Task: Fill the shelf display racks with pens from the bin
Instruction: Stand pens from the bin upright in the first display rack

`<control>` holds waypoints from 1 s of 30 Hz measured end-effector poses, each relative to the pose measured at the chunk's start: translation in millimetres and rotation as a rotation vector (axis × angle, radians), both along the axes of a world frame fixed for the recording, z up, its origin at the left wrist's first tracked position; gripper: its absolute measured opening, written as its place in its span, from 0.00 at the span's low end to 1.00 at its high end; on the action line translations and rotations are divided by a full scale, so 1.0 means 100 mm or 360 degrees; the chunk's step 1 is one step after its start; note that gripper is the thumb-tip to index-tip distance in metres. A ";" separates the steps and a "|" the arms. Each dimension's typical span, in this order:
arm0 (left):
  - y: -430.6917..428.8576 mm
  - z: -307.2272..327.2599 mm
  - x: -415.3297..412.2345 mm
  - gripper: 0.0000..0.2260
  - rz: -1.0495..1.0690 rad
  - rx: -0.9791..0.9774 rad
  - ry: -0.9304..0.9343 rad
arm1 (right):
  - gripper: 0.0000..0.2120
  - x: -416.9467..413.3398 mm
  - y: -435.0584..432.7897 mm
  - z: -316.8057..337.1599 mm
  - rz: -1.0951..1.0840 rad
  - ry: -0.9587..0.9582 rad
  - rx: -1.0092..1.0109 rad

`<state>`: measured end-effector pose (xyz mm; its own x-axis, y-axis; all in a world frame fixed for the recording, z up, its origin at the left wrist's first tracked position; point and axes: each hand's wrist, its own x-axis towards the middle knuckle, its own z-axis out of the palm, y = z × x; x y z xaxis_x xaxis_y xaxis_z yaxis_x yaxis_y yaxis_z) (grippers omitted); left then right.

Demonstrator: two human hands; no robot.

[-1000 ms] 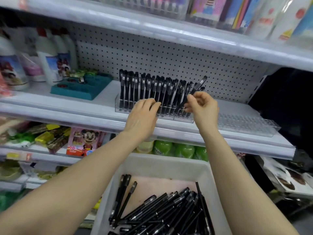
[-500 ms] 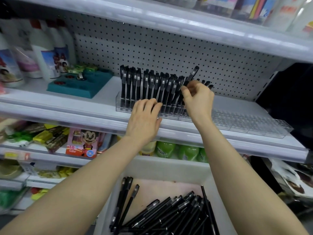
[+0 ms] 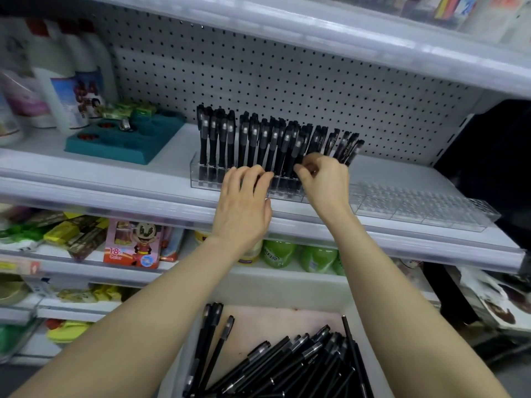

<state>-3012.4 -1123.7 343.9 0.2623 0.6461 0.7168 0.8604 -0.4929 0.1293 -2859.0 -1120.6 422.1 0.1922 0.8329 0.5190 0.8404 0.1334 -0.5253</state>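
A clear display rack (image 3: pixel 207 175) on the middle shelf holds several upright black pens (image 3: pixel 247 139). My left hand (image 3: pixel 244 202) rests with straight fingers against the rack's front. Just to its right, my right hand (image 3: pixel 324 179) pinches a black pen (image 3: pixel 297 152) low on its barrel, the pen standing among the others in the rack. A second clear rack (image 3: pixel 425 205) to the right holds no pens. Below, a white bin (image 3: pixel 287 297) holds several loose black pens (image 3: pixel 293 366).
A teal tray (image 3: pixel 120 139) and white bottles (image 3: pixel 57 81) stand at the shelf's left. The pegboard back wall (image 3: pixel 287 76) rises behind the racks, under an upper shelf (image 3: pixel 316 33). Green bottles (image 3: pixel 298 254) and toy boxes (image 3: pixel 135 242) fill the shelf below.
My right hand has lowered the tilted pen from above the row down into the rack. My left hand has stayed at the rack's front.
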 end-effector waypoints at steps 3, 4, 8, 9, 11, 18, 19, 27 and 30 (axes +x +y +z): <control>0.00 0.00 0.00 0.21 0.0002 -0.0007 -0.0005 | 0.09 0.00 0.00 -0.07 -0.0013 0.0100 0.0004; 0.00 -0.01 0.00 0.21 0.0001 -0.0008 -0.0004 | 0.09 0.01 0.00 -0.07 -0.0022 0.0125 0.0005; 0.00 -0.02 0.01 0.21 0.0010 -0.0018 -0.0011 | 0.10 0.02 0.00 -0.06 -0.0027 0.0115 -0.0010; -0.01 -0.02 0.01 0.21 0.0013 -0.0023 -0.0010 | 0.10 0.01 -0.01 -0.06 -0.0026 0.0111 -0.0019; -0.01 -0.01 0.01 0.21 0.0013 -0.0035 0.0001 | 0.10 0.02 0.00 -0.06 -0.0024 0.0142 -0.0039; -0.04 0.07 -0.02 0.22 0.0031 -0.0103 0.0100 | 0.09 0.00 -0.04 -0.08 -0.0057 0.0198 -0.0080; -0.05 0.08 -0.02 0.22 0.0024 -0.0114 0.0099 | 0.10 0.00 -0.07 -0.08 -0.0054 0.0177 -0.0087; -0.70 -0.02 0.03 0.16 -0.0235 -0.0313 -0.0082 | 0.05 0.17 -0.76 -0.35 -0.0051 0.0059 -0.0086; -0.96 -0.41 0.06 0.17 -0.0270 -0.0536 0.0014 | 0.05 0.28 -1.13 -0.67 0.0029 -0.0007 -0.0347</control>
<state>-3006.3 -1219.6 302.7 0.3910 0.7919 0.4691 0.7719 -0.5597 0.3015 -2831.5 -1233.5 354.6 0.1739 0.9288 0.3272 0.8414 0.0325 -0.5395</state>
